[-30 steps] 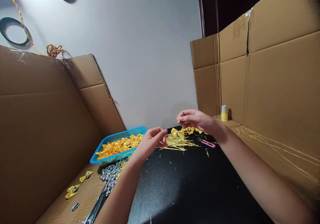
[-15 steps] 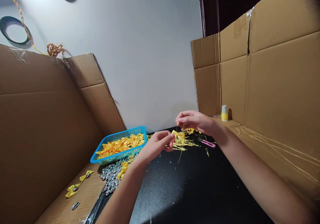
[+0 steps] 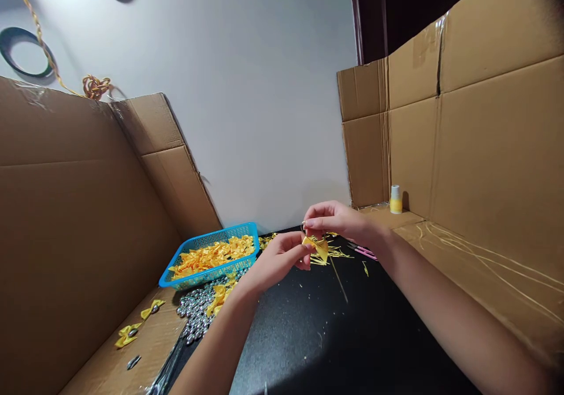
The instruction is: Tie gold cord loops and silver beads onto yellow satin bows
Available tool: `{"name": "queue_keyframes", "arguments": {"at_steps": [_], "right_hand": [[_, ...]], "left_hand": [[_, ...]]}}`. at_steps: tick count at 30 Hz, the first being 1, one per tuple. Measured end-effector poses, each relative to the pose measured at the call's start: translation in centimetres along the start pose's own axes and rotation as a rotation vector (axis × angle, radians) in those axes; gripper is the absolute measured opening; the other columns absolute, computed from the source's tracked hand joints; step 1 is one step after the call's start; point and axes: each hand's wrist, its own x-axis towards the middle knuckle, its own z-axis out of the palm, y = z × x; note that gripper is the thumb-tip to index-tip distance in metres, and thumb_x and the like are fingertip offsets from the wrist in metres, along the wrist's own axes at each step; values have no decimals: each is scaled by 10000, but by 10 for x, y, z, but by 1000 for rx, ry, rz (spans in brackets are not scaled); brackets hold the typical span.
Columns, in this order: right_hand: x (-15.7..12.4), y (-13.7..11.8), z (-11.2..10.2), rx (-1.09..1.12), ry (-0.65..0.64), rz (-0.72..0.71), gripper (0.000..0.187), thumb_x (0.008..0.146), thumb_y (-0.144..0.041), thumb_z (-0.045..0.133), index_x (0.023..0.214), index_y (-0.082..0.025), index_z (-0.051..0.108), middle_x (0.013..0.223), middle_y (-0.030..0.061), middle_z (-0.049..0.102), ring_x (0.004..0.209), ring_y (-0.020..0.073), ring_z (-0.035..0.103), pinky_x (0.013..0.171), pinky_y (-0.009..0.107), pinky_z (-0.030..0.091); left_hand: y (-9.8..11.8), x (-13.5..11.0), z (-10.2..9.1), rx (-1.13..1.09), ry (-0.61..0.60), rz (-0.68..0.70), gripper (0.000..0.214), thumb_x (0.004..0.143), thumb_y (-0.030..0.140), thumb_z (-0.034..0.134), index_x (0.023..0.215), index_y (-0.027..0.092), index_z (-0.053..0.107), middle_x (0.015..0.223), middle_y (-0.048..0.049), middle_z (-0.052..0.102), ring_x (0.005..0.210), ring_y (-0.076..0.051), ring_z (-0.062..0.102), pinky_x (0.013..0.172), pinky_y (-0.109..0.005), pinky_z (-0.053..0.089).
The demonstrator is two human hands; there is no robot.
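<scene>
Between the thumb and fingers of my left hand (image 3: 282, 255) is a yellow ribbon bow (image 3: 322, 250), held above the black work surface (image 3: 317, 330). My right hand (image 3: 332, 218) is just above and behind the bow, its thumb and index fingertip pinched on a thin thread (image 3: 302, 226) that loops near the bow. A loose yellowish strand (image 3: 339, 280) hangs below the bow. Cut yellow strands (image 3: 339, 255) lie behind the hands. Pink-handled thread snips (image 3: 365, 252) rest beside them, partly hidden by my right wrist.
A blue basket (image 3: 165, 280) of yellow bows stands at the left. Silver beads (image 3: 194, 313) are heaped before it, with more bows (image 3: 218, 300) alongside. Two bows with silver beads lie on cardboard (image 3: 99, 365). A yellow thread spool (image 3: 395, 200) stands right. Cardboard walls (image 3: 493, 142) flank both sides.
My right hand has come down and left, closer to the bow. My left hand has shifted slightly right with the bow, and the hanging strand has swung right.
</scene>
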Motion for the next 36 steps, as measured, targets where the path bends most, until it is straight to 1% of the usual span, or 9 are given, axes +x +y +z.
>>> {"name": "queue_keyframes", "arguments": {"at_steps": [3, 7, 10, 13, 19, 23, 31, 36], "right_hand": [[-1, -3, 3, -35, 6, 1, 222, 748, -366, 689, 738, -151, 635, 711, 21, 641, 628, 106, 557, 606, 252, 453], [-2, -4, 6, -34, 13, -23, 219, 754, -355, 685, 734, -143, 633, 686, 27, 658, 592, 110, 588, 590, 264, 481], [-2, -4, 6, -35, 34, -30, 211, 761, -349, 683, 731, -146, 630, 682, 31, 675, 564, 112, 602, 577, 271, 497], [-5, -6, 8, -37, 63, -32, 210, 759, -349, 690, 739, -147, 636, 684, 35, 684, 580, 123, 621, 586, 277, 515], [-9, -11, 13, -66, 89, -35, 199, 762, -333, 690, 756, -138, 653, 708, 41, 686, 620, 138, 648, 629, 287, 537], [-10, -12, 14, -94, 92, -52, 184, 766, -325, 683, 766, -141, 666, 728, 39, 685, 641, 141, 650, 647, 287, 534], [-10, -11, 15, -122, 132, -64, 130, 761, -285, 677, 755, -156, 683, 712, 26, 680, 646, 132, 633, 639, 271, 512], [-10, -13, 16, -124, 141, -50, 124, 757, -276, 677, 750, -153, 689, 709, 30, 689, 656, 139, 639, 643, 276, 510]], "left_hand": [[-1, 0, 1, -9, -6, 12, 248, 825, 386, 566, 746, 156, 612, 661, 9, 567, 646, -122, 555, 687, -265, 487], [0, -1, 1, -21, -24, 22, 227, 840, 365, 547, 815, 152, 623, 660, 10, 569, 638, -119, 554, 689, -270, 486], [1, -2, 1, -11, -19, 17, 237, 838, 368, 546, 766, 151, 609, 657, 3, 579, 641, -124, 560, 686, -270, 482], [3, -3, 1, 11, 0, 13, 252, 833, 367, 553, 713, 148, 588, 649, -6, 585, 641, -129, 560, 684, -269, 474], [3, -3, 0, 19, -1, 28, 267, 836, 395, 557, 748, 147, 600, 641, 1, 574, 626, -122, 544, 669, -257, 465], [1, -3, -1, 25, -13, 42, 307, 844, 422, 543, 721, 147, 597, 648, 7, 578, 644, -120, 549, 689, -258, 468], [2, -3, -1, 41, -4, 32, 297, 843, 410, 547, 712, 147, 594, 641, 9, 579, 639, -117, 549, 691, -259, 467], [4, -3, -1, 57, 8, 27, 333, 844, 440, 551, 690, 147, 587, 640, 5, 587, 639, -116, 549, 686, -255, 461]]}}
